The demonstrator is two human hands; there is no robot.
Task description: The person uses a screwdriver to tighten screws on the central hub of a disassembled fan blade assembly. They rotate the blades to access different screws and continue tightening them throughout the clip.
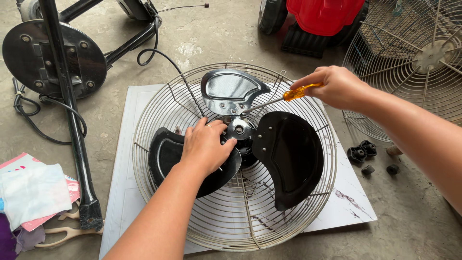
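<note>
A three-bladed fan rotor lies in a round wire guard (159, 103) on a white board (139, 96). My left hand (207, 147) presses on the left black blade (161, 154) next to the metal hub (239, 129). My right hand (337, 86) grips a screwdriver with an orange handle (301, 91); its shaft points down-left and its tip touches the hub. The top blade (231, 91) is shiny silver. The right blade (291, 156) is black.
A second wire guard (409, 72) lies at the upper right. Black knobs and small caps (363, 153) sit on the concrete beside the board. The black fan stand with its round base (53, 53) and cable is at left, with cloths (31, 192) and scissors (67, 235). A red object (325, 14) is at top.
</note>
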